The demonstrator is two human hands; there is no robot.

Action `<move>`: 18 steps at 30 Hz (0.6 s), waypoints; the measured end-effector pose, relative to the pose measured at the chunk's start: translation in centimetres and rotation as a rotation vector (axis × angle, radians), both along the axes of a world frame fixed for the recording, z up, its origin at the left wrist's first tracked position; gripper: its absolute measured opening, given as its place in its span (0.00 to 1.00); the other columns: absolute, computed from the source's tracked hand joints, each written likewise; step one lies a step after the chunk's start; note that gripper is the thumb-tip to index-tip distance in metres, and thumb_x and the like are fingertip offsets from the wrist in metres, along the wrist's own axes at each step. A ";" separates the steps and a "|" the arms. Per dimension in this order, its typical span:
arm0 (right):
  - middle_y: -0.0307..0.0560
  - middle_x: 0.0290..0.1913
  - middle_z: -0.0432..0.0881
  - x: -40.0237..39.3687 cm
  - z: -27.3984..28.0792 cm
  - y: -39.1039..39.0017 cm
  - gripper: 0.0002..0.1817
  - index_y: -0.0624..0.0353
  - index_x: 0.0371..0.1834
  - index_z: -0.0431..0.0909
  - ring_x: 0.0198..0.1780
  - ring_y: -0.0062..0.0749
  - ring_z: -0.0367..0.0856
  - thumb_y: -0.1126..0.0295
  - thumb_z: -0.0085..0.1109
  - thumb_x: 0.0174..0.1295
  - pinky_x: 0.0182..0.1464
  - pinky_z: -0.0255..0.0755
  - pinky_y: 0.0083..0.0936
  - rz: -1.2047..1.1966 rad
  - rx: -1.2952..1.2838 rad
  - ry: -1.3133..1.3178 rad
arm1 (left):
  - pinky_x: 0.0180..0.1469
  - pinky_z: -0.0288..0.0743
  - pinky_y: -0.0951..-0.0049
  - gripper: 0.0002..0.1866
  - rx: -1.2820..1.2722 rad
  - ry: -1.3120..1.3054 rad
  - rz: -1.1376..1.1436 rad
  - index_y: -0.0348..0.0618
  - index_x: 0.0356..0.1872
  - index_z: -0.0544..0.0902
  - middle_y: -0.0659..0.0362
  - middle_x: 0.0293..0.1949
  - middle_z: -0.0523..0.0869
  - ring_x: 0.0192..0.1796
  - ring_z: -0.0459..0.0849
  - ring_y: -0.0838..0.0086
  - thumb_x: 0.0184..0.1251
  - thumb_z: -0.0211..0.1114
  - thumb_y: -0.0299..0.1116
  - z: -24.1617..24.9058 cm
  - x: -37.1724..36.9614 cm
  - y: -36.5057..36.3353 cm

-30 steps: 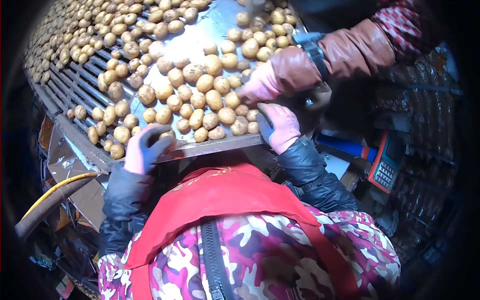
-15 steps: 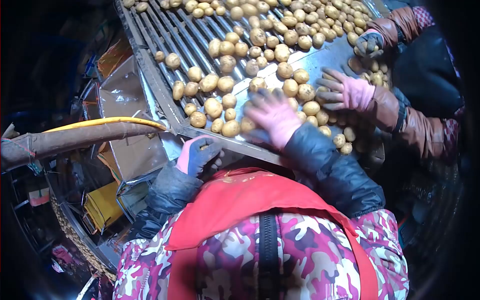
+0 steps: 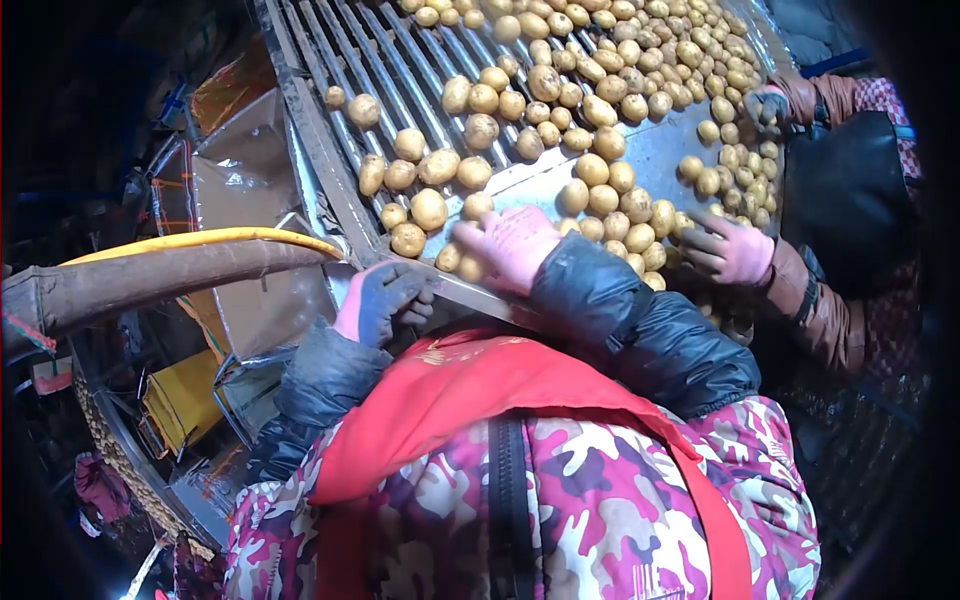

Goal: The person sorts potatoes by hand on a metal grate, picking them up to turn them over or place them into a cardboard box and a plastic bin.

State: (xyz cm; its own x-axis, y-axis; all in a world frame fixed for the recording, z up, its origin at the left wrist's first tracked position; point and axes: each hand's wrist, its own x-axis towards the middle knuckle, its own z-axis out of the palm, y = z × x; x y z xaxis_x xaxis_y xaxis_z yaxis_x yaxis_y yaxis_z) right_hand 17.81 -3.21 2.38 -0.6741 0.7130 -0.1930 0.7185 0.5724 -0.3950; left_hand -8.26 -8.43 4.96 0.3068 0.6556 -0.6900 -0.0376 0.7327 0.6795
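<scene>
Several potatoes (image 3: 449,258) lie against the open right hand (image 3: 515,245), seemingly corralled; the left hand (image 3: 388,300) curls by the near rim (image 3: 470,293), contents unclear.

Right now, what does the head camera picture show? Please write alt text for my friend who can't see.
A person's gloved right hand reaches among potatoes on a metal table, their gloved left hand curled by its near edge. On the right, a co-worker's gloved hands work near more potatoes; metal bars lie under others.
</scene>
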 end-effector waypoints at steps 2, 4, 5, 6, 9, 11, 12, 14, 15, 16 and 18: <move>0.52 0.41 0.86 0.8 2.2 0.5 0.29 0.53 0.55 0.80 0.45 0.54 0.87 0.58 0.77 0.49 0.46 0.79 0.48 -0.067 -0.083 -0.005 | 0.38 0.83 0.74 0.16 0.004 -0.088 -0.068 0.36 0.57 0.85 0.57 0.36 0.85 0.36 0.86 0.74 0.83 0.60 0.38 0.6 0.2 -0.8; 0.51 0.45 0.89 1.8 1.3 0.1 0.28 0.53 0.55 0.82 0.48 0.54 0.89 0.58 0.77 0.49 0.50 0.81 0.46 -0.242 -0.094 0.156 | 0.38 0.84 0.72 0.18 -0.074 -0.160 -0.044 0.37 0.58 0.84 0.56 0.37 0.85 0.35 0.85 0.72 0.85 0.57 0.42 0.0 0.6 -0.3; 0.51 0.48 0.90 1.9 1.0 0.0 0.27 0.52 0.58 0.84 0.50 0.52 0.89 0.59 0.76 0.53 0.54 0.82 0.42 -0.404 -0.141 0.292 | 0.43 0.86 0.66 0.24 -0.133 -0.228 -0.049 0.39 0.69 0.77 0.53 0.43 0.86 0.40 0.86 0.69 0.84 0.55 0.44 -0.3 0.2 0.0; 0.54 0.52 0.90 1.5 3.3 0.4 0.29 0.51 0.66 0.81 0.52 0.49 0.90 0.59 0.74 0.60 0.56 0.83 0.39 -0.418 -0.243 0.272 | 0.43 0.86 0.66 0.26 -0.182 -0.240 0.019 0.40 0.71 0.75 0.53 0.44 0.86 0.40 0.87 0.68 0.83 0.57 0.48 0.4 0.7 0.4; 0.57 0.53 0.89 -0.9 8.1 1.4 0.31 0.50 0.71 0.78 0.56 0.53 0.88 0.56 0.68 0.64 0.58 0.80 0.45 -0.144 -0.405 0.444 | 0.42 0.85 0.68 0.36 0.165 -0.094 0.018 0.43 0.74 0.71 0.52 0.43 0.87 0.39 0.87 0.67 0.77 0.61 0.60 -1.6 1.1 0.2; 0.57 0.53 0.89 -2.2 7.8 4.8 0.31 0.50 0.72 0.78 0.57 0.53 0.87 0.54 0.67 0.66 0.61 0.79 0.44 -0.179 -0.196 0.472 | 0.40 0.84 0.69 0.39 0.229 -0.062 0.050 0.45 0.72 0.72 0.53 0.42 0.87 0.40 0.87 0.67 0.75 0.61 0.66 -3.4 0.3 0.0; 0.57 0.52 0.89 -2.8 7.7 7.6 0.30 0.50 0.71 0.78 0.58 0.52 0.87 0.54 0.67 0.67 0.62 0.79 0.44 -0.238 -0.135 0.450 | 0.39 0.83 0.69 0.39 -0.132 -0.303 0.134 0.44 0.71 0.74 0.54 0.42 0.87 0.40 0.87 0.68 0.75 0.60 0.67 -1.5 0.6 0.9; 0.58 0.57 0.87 -4.3 8.4 12.3 0.29 0.50 0.71 0.78 0.62 0.51 0.85 0.51 0.64 0.69 0.65 0.77 0.44 -0.496 -0.433 0.441 | 0.38 0.82 0.70 0.33 -0.041 -0.293 0.088 0.39 0.65 0.77 0.55 0.40 0.87 0.39 0.87 0.69 0.79 0.57 0.61 -0.4 1.0 1.5; 0.59 0.60 0.85 -5.3 6.7 15.0 0.30 0.51 0.72 0.78 0.63 0.52 0.85 0.52 0.65 0.68 0.65 0.77 0.45 -0.405 -0.230 0.372 | 0.38 0.82 0.70 0.32 -0.023 -0.284 0.079 0.38 0.64 0.77 0.55 0.40 0.87 0.38 0.87 0.69 0.80 0.57 0.60 -0.8 0.9 1.8; 0.60 0.63 0.83 -6.6 4.6 17.2 0.31 0.52 0.72 0.77 0.64 0.52 0.84 0.53 0.67 0.67 0.65 0.77 0.46 -0.315 -0.028 0.299 | 0.38 0.82 0.70 0.31 -0.006 -0.276 0.069 0.37 0.64 0.78 0.55 0.39 0.87 0.37 0.86 0.69 0.80 0.56 0.58 -1.0 1.0 2.0; 0.59 0.73 0.76 -10.6 4.6 19.9 0.32 0.48 0.75 0.74 0.70 0.53 0.79 0.54 0.65 0.68 0.71 0.73 0.46 -0.225 -0.031 0.156 | 0.39 0.84 0.71 0.30 0.061 -0.235 -0.007 0.35 0.64 0.80 0.57 0.33 0.87 0.36 0.87 0.73 0.78 0.59 0.53 -0.2 1.2 2.2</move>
State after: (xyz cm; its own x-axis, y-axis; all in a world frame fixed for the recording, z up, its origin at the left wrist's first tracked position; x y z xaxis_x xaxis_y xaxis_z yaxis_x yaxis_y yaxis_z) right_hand 7.21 16.74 6.99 -0.5230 0.8434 -0.1234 0.7552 0.3913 -0.5259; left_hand -7.10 -6.19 4.79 0.4588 0.6915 -0.5580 -0.1952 0.6911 0.6959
